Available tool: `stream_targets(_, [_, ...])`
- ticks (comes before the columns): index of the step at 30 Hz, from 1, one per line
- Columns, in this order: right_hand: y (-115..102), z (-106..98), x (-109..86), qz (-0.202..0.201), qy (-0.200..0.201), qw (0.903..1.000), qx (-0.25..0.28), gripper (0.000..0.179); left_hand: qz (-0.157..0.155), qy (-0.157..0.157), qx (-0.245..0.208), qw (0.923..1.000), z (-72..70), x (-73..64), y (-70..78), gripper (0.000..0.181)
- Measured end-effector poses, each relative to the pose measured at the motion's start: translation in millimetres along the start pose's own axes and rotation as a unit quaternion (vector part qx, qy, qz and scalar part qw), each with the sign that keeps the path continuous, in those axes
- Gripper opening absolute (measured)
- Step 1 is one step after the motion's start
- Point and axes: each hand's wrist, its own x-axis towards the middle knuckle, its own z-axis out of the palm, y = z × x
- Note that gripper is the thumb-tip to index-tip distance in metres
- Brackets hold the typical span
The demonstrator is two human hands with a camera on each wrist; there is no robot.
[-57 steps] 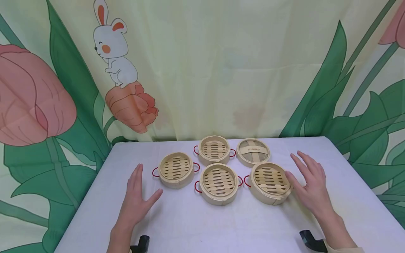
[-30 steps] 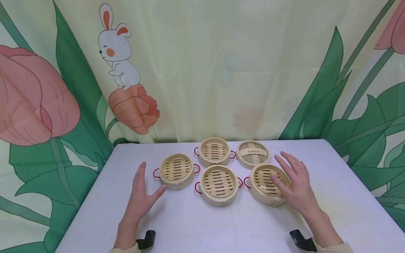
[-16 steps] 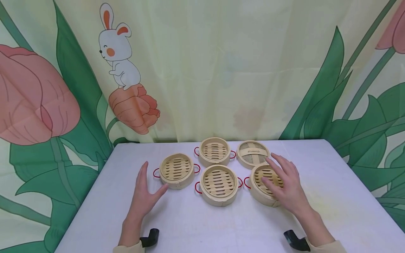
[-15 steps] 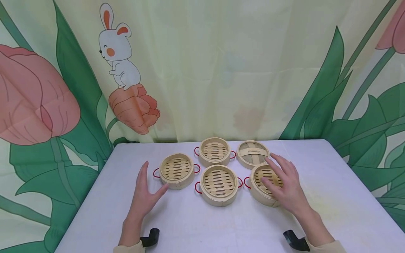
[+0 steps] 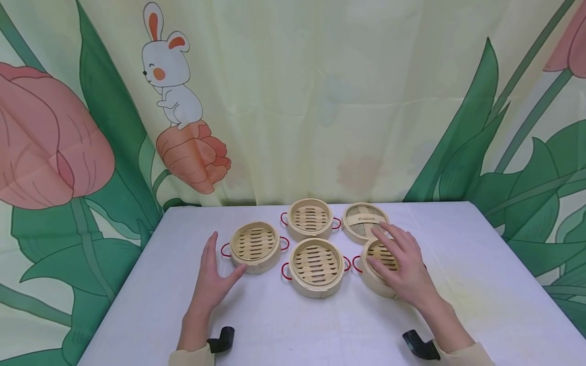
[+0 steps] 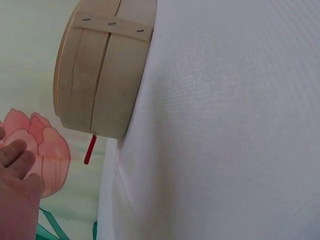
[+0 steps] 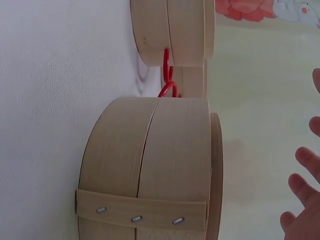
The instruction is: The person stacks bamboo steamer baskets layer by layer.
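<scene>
The left hand point(image 5: 211, 285) is open, thumb spread, just beside the left basket point(image 5: 255, 245) (whether it touches, I can't tell). The right hand point(image 5: 405, 270), also open and holding nothing, is over the right basket point(image 5: 384, 258), its fingers near the lid point(image 5: 361, 218). The middle basket point(image 5: 316, 263) sits between, the back basket point(image 5: 310, 217) behind it. A low sweep of the right fingers could knock the lid. The red handles point(image 5: 350, 261) between middle and right baskets nearly meet, so sliding either basket might snag them and drag its neighbour.
</scene>
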Motion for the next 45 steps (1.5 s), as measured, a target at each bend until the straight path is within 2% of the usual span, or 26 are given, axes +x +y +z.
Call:
stream_targets(11, [-5.1,11.3,6.6,-0.041,0.007,0.9991,0.005,0.057,-0.001,-0.002,-0.018,0.9998,4.3,4.7,-3.3,0.111])
stream_targets(15, [-7.5,15.8,9.0,-0.059,0.013,0.9982,0.001,0.063,0.003,0.002,-0.025,0.9997,6.5,6.0,-6.0,0.109])
stream_targets(17, [-8.7,17.3,9.8,-0.064,0.012,0.9978,0.008,0.058,0.0,0.001,-0.026,0.9997,7.1,6.3,-7.0,0.11])
stream_targets(19, [-9.9,18.6,10.2,-0.064,0.009,0.9978,0.016,0.053,-0.006,-0.003,-0.029,0.9996,7.0,6.8,-7.8,0.111])
stream_targets(21, [-11.3,19.7,10.5,-0.06,0.003,0.998,0.021,0.057,-0.015,-0.008,-0.031,0.9994,6.6,7.6,-8.5,0.112])
stream_targets(25, [-15.0,22.0,8.9,-0.027,-0.024,0.9992,0.017,0.062,-0.035,-0.022,-0.035,0.9985,5.8,9.5,-9.3,0.114])
stream_targets(29, [-16.6,25.9,6.0,-0.007,-0.045,0.9989,0.015,0.063,-0.043,-0.027,-0.043,0.9978,7.2,10.6,-12.6,0.115])
stream_targets(40, [-20.7,34.1,4.7,-0.014,-0.07,0.9973,0.014,0.065,-0.046,-0.03,-0.063,0.9965,9.5,13.9,-18.8,0.116])
stream_targets(45, [-22.3,38.2,3.4,-0.035,-0.066,0.997,0.021,0.064,-0.053,-0.036,-0.069,0.9955,11.5,16.3,-20.2,0.115])
